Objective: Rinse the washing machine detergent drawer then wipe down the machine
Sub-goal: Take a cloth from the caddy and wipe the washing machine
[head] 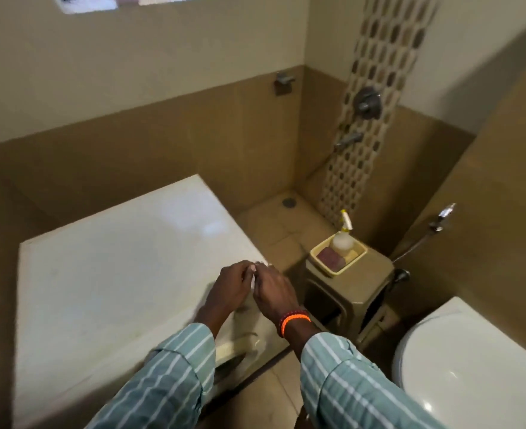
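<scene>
**Hands meet at the front right corner of the washing machine**

At the front right corner of the washing machine (pixel 116 267), both hands sit close together above its white top. Left hand (pixel 227 286) curled, fingers bent inward; right hand (pixel 275 291) just beside it, fingertips touching or nearly touching the left's. Something small and pale shows between them; too blurred to say what it is, or whether either grip is closed on it. Cannot tell the state of either grip.

Right wrist carries an orange and dark red bracelet (pixel 294 320). Both sleeves green with white stripes.

Below the hands, on the machine's front edge, a cream-coloured opening or recess (pixel 236 348) shows, partly hidden by the left forearm. Whether this is the detergent drawer I cannot say; no drawer clearly seen.

Machine top is bare and glossy, with a light reflection near its far side.

Right of the machine: a brown plastic stool (pixel 348 289), standing on the tiled floor. On the stool, a pale yellow tray (pixel 323 267) holding a spray bottle (pixel 342 236) and a purplish sponge (pixel 331 255). Further right of the machine, a white toilet (pixel 472 366), lid down. Beyond the stool, a wall tap (pixel 348 140) on a patterned tile strip.
</scene>
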